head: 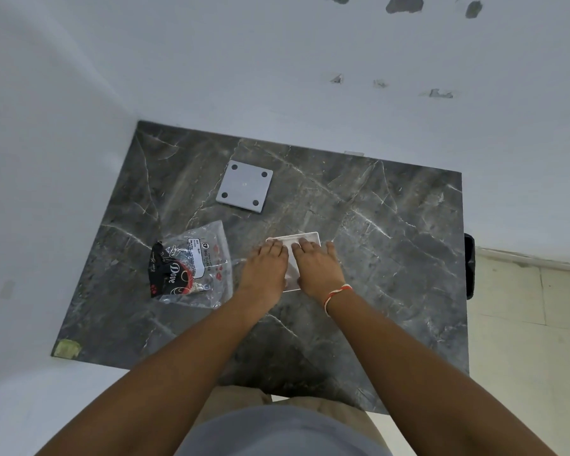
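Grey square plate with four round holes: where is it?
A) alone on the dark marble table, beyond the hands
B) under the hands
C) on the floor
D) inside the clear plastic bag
A: the grey square plate lies alone on the dark marble table, beyond the left hand and right hand, which press a white square piece.

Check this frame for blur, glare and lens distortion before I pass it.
Head view: light is soft and even, with no hard shadows under the left hand or right hand; the wide lens skews the table edges; the plastic bag shows small glints, its print readable; the white piece beneath the hands is bright, its detail faint.
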